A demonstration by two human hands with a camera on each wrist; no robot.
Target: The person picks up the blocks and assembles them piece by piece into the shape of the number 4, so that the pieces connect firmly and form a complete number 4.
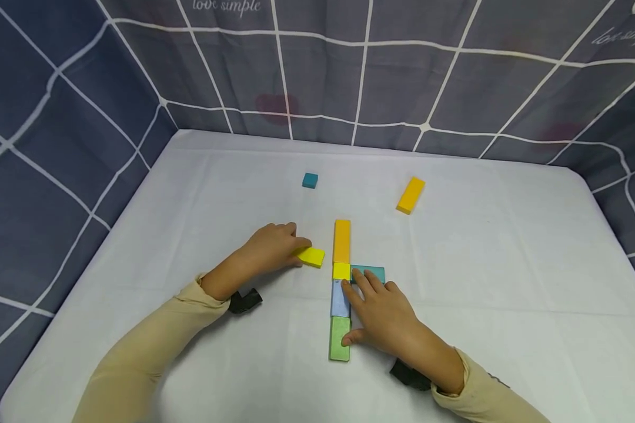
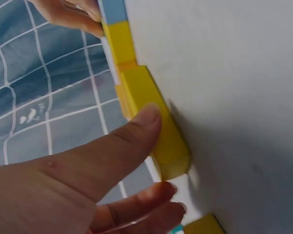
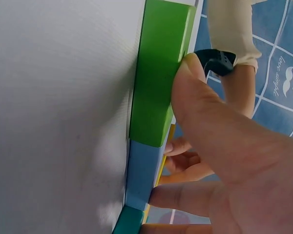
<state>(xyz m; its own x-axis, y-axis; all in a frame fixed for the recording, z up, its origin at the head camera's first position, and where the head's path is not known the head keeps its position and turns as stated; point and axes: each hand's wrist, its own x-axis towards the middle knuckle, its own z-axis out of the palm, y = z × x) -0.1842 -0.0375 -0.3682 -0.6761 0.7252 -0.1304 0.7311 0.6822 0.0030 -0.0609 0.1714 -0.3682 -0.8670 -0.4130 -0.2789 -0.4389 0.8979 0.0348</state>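
A column of blocks runs up the middle of the table in the head view: an orange block (image 1: 342,239) at the far end, then a small yellow block (image 1: 341,271), a light blue block (image 1: 338,301) and a green block (image 1: 338,348) nearest the person. From the yellow one, a teal block (image 1: 374,272) juts out to the right. My left hand (image 1: 270,249) pinches a separate yellow block (image 1: 314,257) just left of the column. Over the column's right side lies my right hand (image 1: 388,314), fingertips on the blue and teal blocks, thumb against the green one.
Farther back on the white tablecloth (image 1: 217,194) lie a small teal block (image 1: 310,180) and, to its right, a loose orange block (image 1: 410,195). A dark gridded curtain (image 1: 323,76) borders the table at the back and sides. Each wrist wears a black device.
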